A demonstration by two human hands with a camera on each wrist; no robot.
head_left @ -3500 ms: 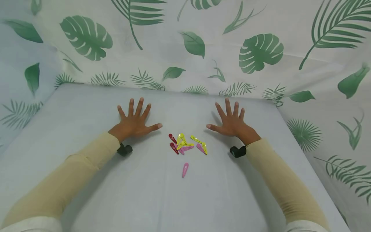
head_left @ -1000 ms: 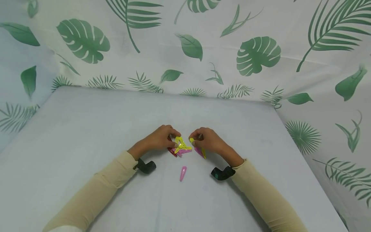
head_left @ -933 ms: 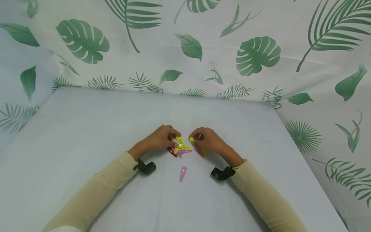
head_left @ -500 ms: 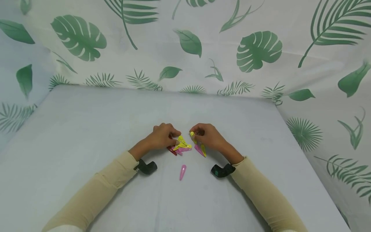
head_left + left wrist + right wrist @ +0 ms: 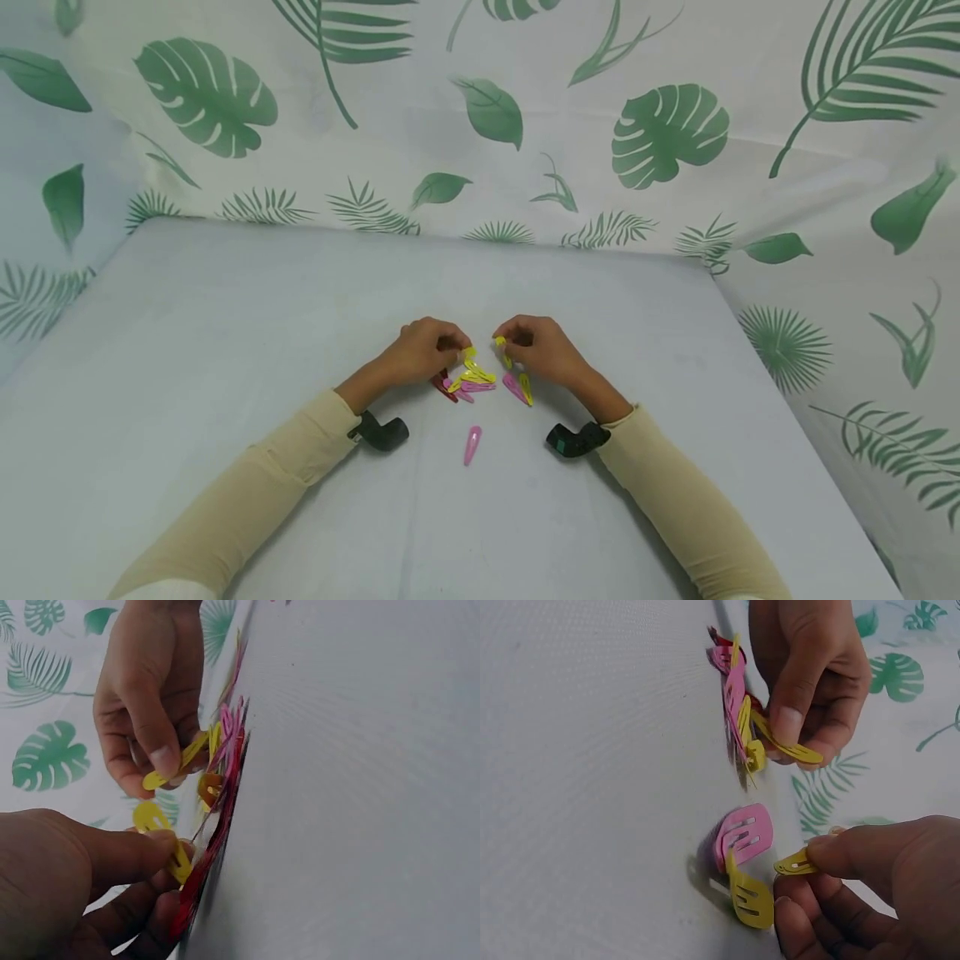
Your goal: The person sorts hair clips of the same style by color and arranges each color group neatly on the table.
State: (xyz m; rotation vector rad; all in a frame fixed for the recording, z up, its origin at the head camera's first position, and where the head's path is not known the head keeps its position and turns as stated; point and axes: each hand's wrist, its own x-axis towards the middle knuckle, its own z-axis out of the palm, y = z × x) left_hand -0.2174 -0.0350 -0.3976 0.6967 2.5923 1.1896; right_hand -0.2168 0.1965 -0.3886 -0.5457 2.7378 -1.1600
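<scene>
My left hand (image 5: 422,352) pinches a yellow hair clip (image 5: 152,817) between thumb and fingers, just above the pile. Across from it, my right hand (image 5: 542,350) pinches another yellow hair clip (image 5: 796,862). Below the left hand lies a heap of yellow, pink and red hair clips, with a pink clip (image 5: 477,387) near its front and a red clip (image 5: 444,389) partly hidden by the fingers. Under the right hand, a pink clip (image 5: 744,832) and a yellow clip (image 5: 751,900) lie touching each other. A single pink clip (image 5: 472,446) lies apart, nearer the person.
The clips lie on a white-covered table (image 5: 300,275). Behind it hangs a white cloth (image 5: 570,125) with green leaf prints. Each wrist wears a black camera; the left camera (image 5: 384,433) and right camera (image 5: 576,442) sit close above the tabletop.
Both hands, spread flat on the table at first, have come inward to the clips. Each has picked up a yellow clip and raised it slightly from the others.
</scene>
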